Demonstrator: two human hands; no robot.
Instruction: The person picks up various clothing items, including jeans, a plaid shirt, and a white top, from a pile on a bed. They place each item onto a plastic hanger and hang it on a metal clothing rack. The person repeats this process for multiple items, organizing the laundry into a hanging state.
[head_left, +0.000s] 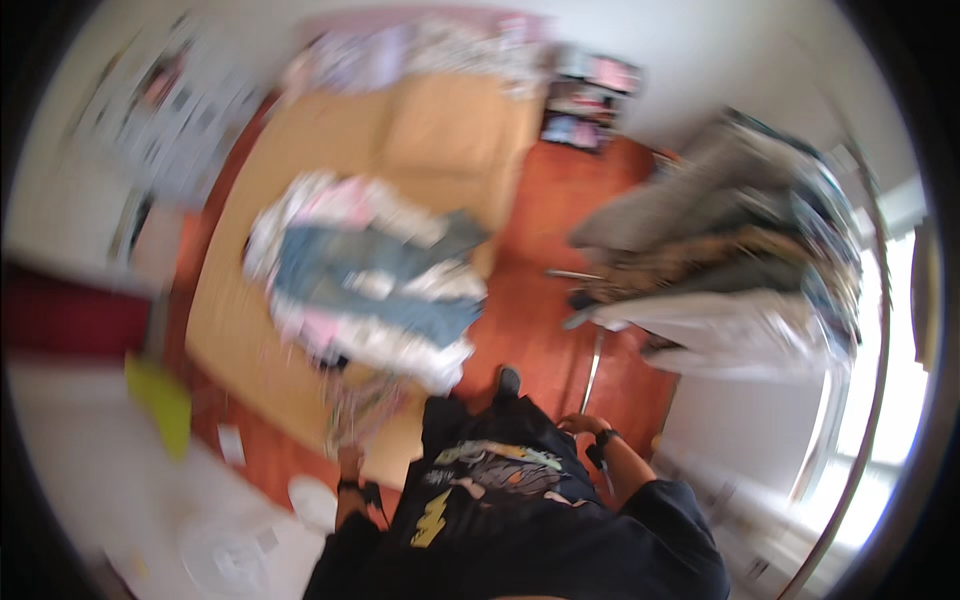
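My left hand is at the lower edge of the bed, against a blurred bunch of thin coloured clothes hangers; its fingers look closed around them. My right hand hangs low at my right side, close to a thin metal bar of the clothes rack; blur hides whether it touches the bar. A heap of clothes lies on the tan bed mat, with blue denim jeans on top of white and pink garments.
Many garments hang at the right, near a bright window. Small shelves with folded items stand beyond the bed. A white round object is at lower left. Reddish wooden floor runs between bed and rack.
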